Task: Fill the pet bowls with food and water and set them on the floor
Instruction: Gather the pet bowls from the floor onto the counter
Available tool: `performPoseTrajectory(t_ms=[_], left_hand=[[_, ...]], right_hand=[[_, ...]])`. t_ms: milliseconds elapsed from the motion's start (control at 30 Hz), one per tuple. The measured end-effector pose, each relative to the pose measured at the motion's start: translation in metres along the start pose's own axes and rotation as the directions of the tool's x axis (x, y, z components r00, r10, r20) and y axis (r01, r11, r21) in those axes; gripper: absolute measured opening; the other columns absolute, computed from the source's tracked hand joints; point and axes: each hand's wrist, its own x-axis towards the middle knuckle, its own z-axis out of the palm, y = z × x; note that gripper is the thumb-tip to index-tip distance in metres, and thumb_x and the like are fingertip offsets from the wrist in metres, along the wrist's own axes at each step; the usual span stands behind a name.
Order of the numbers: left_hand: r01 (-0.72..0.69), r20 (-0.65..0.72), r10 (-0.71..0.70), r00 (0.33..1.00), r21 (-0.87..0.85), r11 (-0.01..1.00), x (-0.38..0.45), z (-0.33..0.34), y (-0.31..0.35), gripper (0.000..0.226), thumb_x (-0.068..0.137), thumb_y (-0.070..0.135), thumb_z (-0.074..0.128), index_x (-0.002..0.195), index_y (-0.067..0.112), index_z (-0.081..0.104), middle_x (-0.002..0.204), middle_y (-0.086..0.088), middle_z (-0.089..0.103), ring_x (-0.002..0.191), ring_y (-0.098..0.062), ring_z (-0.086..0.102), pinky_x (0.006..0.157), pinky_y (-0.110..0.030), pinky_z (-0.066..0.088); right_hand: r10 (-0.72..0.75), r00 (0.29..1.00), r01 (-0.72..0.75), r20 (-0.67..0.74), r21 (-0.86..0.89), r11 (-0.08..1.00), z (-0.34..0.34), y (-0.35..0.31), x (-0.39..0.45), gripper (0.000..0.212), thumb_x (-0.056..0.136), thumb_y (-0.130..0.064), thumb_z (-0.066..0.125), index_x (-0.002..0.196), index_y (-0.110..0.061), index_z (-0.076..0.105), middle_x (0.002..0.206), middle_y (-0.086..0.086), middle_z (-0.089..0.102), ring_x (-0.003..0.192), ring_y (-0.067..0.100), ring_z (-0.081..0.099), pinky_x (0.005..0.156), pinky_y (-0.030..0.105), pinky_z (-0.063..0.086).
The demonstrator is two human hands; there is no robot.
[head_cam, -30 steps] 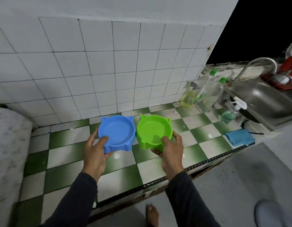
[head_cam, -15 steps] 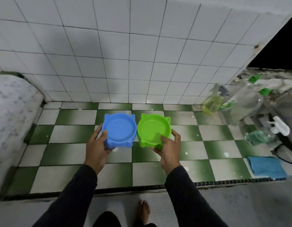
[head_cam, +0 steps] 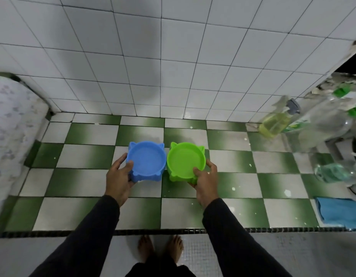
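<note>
Two cat-eared plastic pet bowls are side by side over the green-and-white checkered counter (head_cam: 87, 156). My left hand (head_cam: 119, 176) grips the blue bowl (head_cam: 146, 159) at its near left rim, thumb inside. The green bowl (head_cam: 185, 159) is held at its near right rim by my right hand (head_cam: 205, 180). Both bowls look empty. Whether they rest on the counter or hover just above it I cannot tell.
A white tiled wall rises behind the counter. At the right stand a yellow spray bottle (head_cam: 277, 122), clear bottles with green caps (head_cam: 329, 124) and a teal bottle (head_cam: 333, 172). A blue cloth (head_cam: 341, 212) lies near the front right edge. A patterned white object (head_cam: 11, 124) sits at left. My bare feet (head_cam: 161, 248) stand below.
The view has swung left and down, so the sink has left the frame. Both hands have lowered the bowls toward the counter, still side by side.
</note>
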Motion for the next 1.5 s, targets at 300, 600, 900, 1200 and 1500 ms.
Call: performPoseTrajectory(t_ms=[300,600,900,1200,1500], left_hand=[[0.073,-0.040,-0.071,0.997,0.027,0.997,0.021,-0.001,-0.014,0.050,0.103,0.013,0.061,0.149,0.028,0.051,0.135,-0.003,0.059,0.118,-0.032,0.064,0.079,-0.045,0.065],[0.074,-0.102,-0.062,0.993,0.123,0.990,0.036,0.005,-0.018,0.049,0.101,0.013,0.064,0.146,0.030,0.056,0.142,-0.006,0.055,0.122,-0.035,0.061,0.092,-0.059,0.059],[-0.081,-0.055,0.127,0.990,0.513,0.854,0.030,0.012,-0.013,0.044,0.105,0.011,0.055,0.149,0.014,0.052,0.128,-0.009,0.064,0.118,-0.028,0.062,0.092,-0.048,0.061],[-0.189,0.070,0.198,0.978,0.710,0.678,0.030,0.015,-0.004,0.030,0.105,0.000,0.047,0.132,0.002,0.061,0.117,-0.019,0.066,0.110,-0.031,0.065,0.088,-0.047,0.062],[-0.150,0.055,0.176,0.983,0.792,0.592,0.036,0.012,-0.003,0.030,0.104,-0.001,0.050,0.133,-0.003,0.057,0.117,-0.025,0.061,0.108,-0.035,0.063,0.086,-0.040,0.060]], right_hand=[[0.033,0.999,-0.034,-0.014,-0.108,0.994,0.005,0.011,0.026,0.057,0.095,0.003,0.061,0.142,-0.026,0.044,0.136,0.008,0.048,0.118,0.033,0.055,0.084,0.057,0.060],[-0.022,0.999,0.016,-0.031,-0.200,0.980,0.010,0.015,0.051,0.060,0.093,0.002,0.064,0.143,-0.022,0.042,0.138,0.008,0.048,0.122,0.032,0.054,0.096,0.058,0.055],[-0.175,0.983,0.128,-0.064,-0.449,0.884,0.008,0.020,0.057,0.044,0.096,-0.017,0.059,0.139,-0.023,0.052,0.126,-0.002,0.056,0.118,0.025,0.056,0.103,0.051,0.051],[-0.309,0.951,0.208,0.005,-0.750,0.628,0.007,0.017,0.067,0.035,0.097,-0.009,0.049,0.130,-0.010,0.062,0.112,0.018,0.064,0.102,0.033,0.061,0.091,0.043,0.055],[-0.333,0.939,0.250,0.084,-0.831,0.497,0.003,0.014,0.067,0.031,0.097,-0.014,0.064,0.126,-0.005,0.061,0.111,0.017,0.064,0.104,0.033,0.062,0.091,0.040,0.053]])
